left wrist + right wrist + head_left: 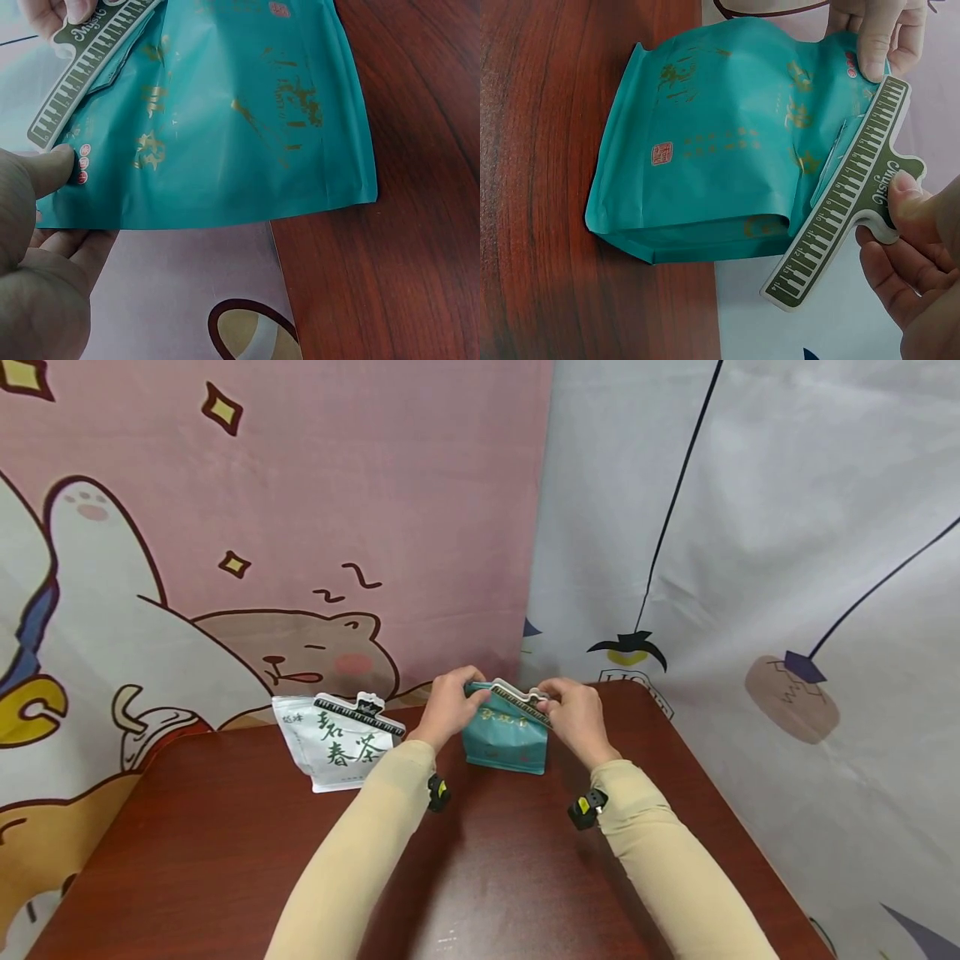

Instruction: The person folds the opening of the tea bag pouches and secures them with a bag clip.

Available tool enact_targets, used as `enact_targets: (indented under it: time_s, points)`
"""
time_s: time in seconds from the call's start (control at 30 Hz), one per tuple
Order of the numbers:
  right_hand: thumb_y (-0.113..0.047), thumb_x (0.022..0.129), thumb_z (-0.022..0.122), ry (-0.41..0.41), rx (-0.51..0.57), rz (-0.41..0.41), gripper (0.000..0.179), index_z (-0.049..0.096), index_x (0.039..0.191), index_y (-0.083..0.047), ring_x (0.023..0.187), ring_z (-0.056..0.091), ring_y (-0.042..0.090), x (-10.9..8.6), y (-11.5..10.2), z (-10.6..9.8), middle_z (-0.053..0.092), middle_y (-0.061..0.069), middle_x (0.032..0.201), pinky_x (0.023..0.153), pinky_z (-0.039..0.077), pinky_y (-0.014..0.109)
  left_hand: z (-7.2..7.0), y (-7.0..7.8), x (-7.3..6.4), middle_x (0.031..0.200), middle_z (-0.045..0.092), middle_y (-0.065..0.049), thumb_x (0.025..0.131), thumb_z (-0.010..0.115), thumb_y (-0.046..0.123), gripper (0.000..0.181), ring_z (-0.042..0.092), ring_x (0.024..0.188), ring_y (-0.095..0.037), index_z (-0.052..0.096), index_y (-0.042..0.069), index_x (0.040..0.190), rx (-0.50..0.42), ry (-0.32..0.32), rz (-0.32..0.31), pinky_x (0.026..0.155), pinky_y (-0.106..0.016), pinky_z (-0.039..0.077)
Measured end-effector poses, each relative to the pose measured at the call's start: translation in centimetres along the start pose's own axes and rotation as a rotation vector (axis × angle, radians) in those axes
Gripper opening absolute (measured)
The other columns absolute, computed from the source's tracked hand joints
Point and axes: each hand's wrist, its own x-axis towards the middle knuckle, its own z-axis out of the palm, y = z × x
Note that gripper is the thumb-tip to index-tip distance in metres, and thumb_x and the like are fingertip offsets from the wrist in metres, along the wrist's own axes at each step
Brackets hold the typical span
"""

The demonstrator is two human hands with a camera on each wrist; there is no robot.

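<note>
A teal bag (506, 742) with gold lettering stands upright toward the back of the table. My left hand (452, 703) pinches its upper left corner between thumb and fingers, as the left wrist view shows. With thumb and fingers my right hand (576, 714) holds the handle of a piano-key bag clip (847, 195) marked "Music". The clip lies slanted across the bag's top edge, one end sticking out past the bag's side. Part of the top looks folded by the clip. How deep the clip's jaws reach is hidden.
Left of my hands a white bag (330, 760) with green characters stands with a similar piano-key clip (360, 714) on its top. The reddish-brown table (495, 868) backs onto a pink printed cloth (420, 510) and a whitish one (750, 568) on the right.
</note>
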Motion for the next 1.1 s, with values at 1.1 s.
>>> enact_targets:
  time_s: [1.1]
  points:
    - [0.000, 0.091, 0.075, -0.006, -0.013, -0.049, 0.018, 0.079, 0.108, -0.002, 0.084, 0.073, 0.031, 0.04, -0.75, 0.22, 0.076, 0.014, 0.098, 0.076, 0.056, 0.048, -0.04, -0.22, -0.27, 0.107, 0.072, -0.004, 0.097, 0.073, 0.018, 0.008, 0.062, 0.085, -0.020, 0.071, 0.013, 0.103, -0.017, -0.038, -0.036, 0.076, -0.038, 0.051]
